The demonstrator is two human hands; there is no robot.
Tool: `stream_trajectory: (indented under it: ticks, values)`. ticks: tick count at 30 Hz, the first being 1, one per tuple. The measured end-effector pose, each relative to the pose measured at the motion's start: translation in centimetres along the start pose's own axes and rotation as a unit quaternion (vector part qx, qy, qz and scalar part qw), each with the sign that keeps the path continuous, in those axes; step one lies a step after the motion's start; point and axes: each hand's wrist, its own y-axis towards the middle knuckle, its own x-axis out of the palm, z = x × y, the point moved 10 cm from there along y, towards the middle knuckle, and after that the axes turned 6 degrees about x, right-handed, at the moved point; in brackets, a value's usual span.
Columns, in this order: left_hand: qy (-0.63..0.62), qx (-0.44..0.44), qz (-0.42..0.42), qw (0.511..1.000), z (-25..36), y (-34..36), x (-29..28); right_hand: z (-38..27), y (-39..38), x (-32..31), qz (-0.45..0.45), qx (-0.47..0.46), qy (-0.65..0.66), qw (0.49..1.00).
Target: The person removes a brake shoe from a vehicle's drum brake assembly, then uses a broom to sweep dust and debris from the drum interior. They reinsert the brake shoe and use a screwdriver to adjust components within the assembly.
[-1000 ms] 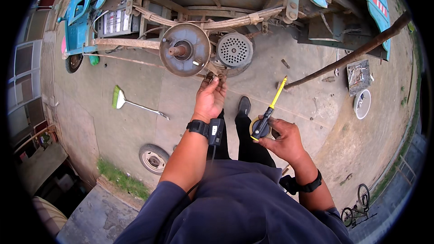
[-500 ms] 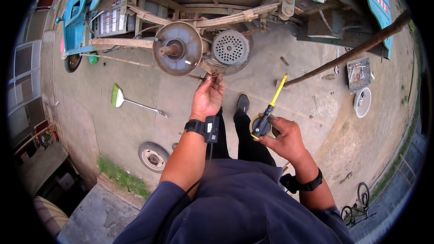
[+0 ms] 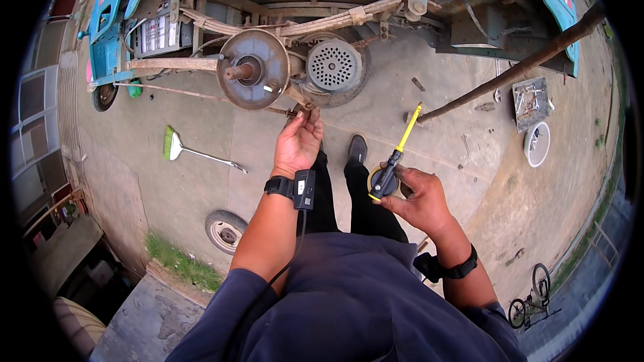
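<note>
My left hand (image 3: 298, 144) reaches up to the lower edge of the rusty brake drum (image 3: 253, 87). Its fingertips close around the end of a thin threaded rod (image 3: 278, 110) beside a rusty lever; exactly what they pinch is hidden. To the right, my right hand (image 3: 421, 196) grips a black-handled tool with a long yellow shaft (image 3: 406, 135), its tip pointing up and away. Behind the handle, in the same grip, sits a round tan and dark piece (image 3: 373, 175), whose kind I cannot make out. A perforated round metal cover (image 3: 333, 66) lies right of the drum.
The blue vehicle's underside with a leaf spring (image 3: 315, 27) spans the far side. A wooden pole (image 3: 516, 70) slants down to the ground. A tool tray (image 3: 530, 104) and white bucket (image 3: 537, 144) stand right. A broom (image 3: 173, 144) and wheel (image 3: 226, 231) lie left.
The whole view has shifted slightly, so the drum and my left hand appear a little further left. Both hands keep their grips.
</note>
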Motion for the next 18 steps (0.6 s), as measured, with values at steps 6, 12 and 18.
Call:
stream_trajectory:
  ticks: [6,12,18]
  values:
    - [0.026,-0.006,0.017,1.000,0.0,-0.3,-1.8,0.1,-0.2,0.1,0.000,-0.009,-0.002,1.000]
    - [0.080,-0.019,0.009,0.997,0.2,-1.4,-3.1,0.6,-0.5,0.4,-0.005,0.000,-0.002,1.000]
    - [0.113,-0.044,0.025,0.992,-0.1,-3.0,-4.1,0.5,-0.7,0.7,-0.009,0.012,-0.008,1.000]
